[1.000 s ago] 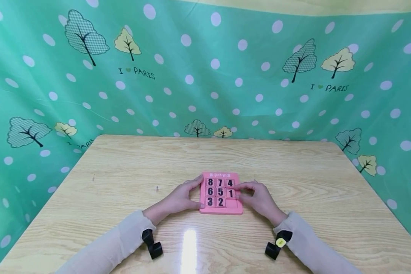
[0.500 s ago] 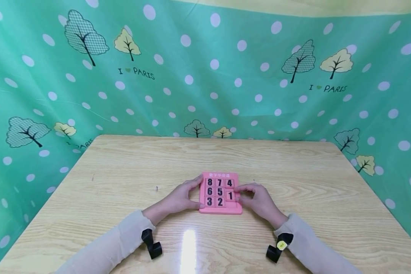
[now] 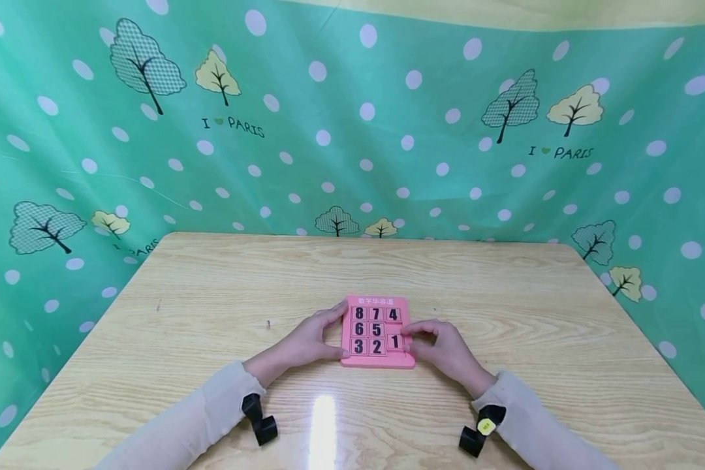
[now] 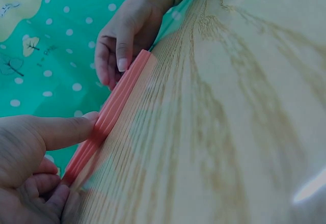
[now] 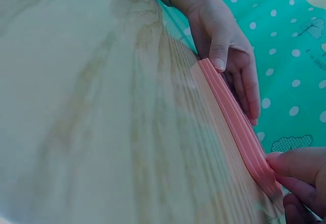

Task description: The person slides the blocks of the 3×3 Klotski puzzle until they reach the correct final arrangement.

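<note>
A pink sliding number puzzle [image 3: 378, 363] lies flat on the table in the head view. Its top row reads 8, 7, 4; 6 and 5 sit below, then 3 and 2. The number 1 tile [image 3: 394, 341], in the right column, stands slightly higher than the 2, with a gap beneath the 4. My left hand [image 3: 307, 335] grips the board's left edge, thumb at the lower corner and a finger at the upper one. At the right edge, my right hand [image 3: 446, 348] holds its thumb and forefinger against the puzzle beside the 1. Both wrist views see the puzzle edge-on, its numbers hidden.
The wooden table [image 3: 241, 267] spreads around the puzzle, with a bright reflection near its front. A green dotted curtain [image 3: 364, 150] hangs behind and at both sides. Dark wrist cameras on both forearms hang just above the tabletop.
The 1 tile has slid down the right column, away from the 4, and the right hand has shifted slightly toward the front with it. The left hand keeps its grip on the board.
</note>
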### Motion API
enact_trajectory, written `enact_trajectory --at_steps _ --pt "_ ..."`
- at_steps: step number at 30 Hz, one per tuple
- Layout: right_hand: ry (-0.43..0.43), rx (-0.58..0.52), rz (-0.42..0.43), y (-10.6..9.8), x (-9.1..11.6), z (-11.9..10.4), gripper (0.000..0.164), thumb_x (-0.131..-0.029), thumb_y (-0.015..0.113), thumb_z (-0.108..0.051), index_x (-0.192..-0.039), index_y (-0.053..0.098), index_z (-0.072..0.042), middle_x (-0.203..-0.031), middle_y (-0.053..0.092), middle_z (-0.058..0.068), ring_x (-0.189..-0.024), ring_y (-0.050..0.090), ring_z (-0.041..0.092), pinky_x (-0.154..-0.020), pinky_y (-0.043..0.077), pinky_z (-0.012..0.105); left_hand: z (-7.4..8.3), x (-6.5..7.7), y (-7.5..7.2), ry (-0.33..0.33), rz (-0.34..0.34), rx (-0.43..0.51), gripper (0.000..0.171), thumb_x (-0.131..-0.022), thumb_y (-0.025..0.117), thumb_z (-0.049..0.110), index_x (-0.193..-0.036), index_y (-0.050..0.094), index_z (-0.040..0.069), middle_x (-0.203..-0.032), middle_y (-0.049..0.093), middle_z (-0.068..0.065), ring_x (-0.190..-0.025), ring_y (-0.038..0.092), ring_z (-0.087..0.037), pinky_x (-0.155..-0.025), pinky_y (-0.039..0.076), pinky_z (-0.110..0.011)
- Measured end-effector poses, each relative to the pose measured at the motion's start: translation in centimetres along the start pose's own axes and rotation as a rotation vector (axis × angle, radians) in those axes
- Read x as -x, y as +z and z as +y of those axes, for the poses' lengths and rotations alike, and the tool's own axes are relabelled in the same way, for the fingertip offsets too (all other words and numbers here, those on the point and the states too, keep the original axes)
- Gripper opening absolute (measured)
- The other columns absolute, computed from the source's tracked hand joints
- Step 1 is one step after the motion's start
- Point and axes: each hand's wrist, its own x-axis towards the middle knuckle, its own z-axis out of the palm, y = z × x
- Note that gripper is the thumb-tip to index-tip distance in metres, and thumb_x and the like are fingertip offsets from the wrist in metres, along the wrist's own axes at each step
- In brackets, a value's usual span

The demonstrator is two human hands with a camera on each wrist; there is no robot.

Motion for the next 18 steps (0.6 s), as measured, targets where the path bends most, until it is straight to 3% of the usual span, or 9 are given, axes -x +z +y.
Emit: enact_trajectory --at_steps 11,18 --pt "0.0 -0.035 -0.018 0.0 0.32 -0.03 0.024 -0.079 0.074 -0.011 -0.103 0.072 -0.009 -0.109 0.067 0.007 -0.105 0.057 0.024 -0.089 0.046 0.033 0.0 0.08 -0.01 0.0 -0.001 -0.005 0.092 -0.071 0.08 0.015 -0.146 0.028 0.003 -0.155 0.023 -0.006 -0.141 0.02 -0.03 -0.115 0.015 -0.048" --pt "0.005 -0.03 -0.023 -0.06 0.45 0.18 0.025 -0.078 0.074 -0.009 -0.103 0.072 -0.012 -0.107 0.068 0.004 -0.103 0.058 0.021 -0.088 0.047 0.029 0.11 0.07 -0.02 -0.006 -0.005 -0.009 0.092 -0.072 0.08 0.015 -0.147 0.027 0.004 -0.155 0.022 -0.006 -0.141 0.02 -0.029 -0.115 0.015 -0.047"
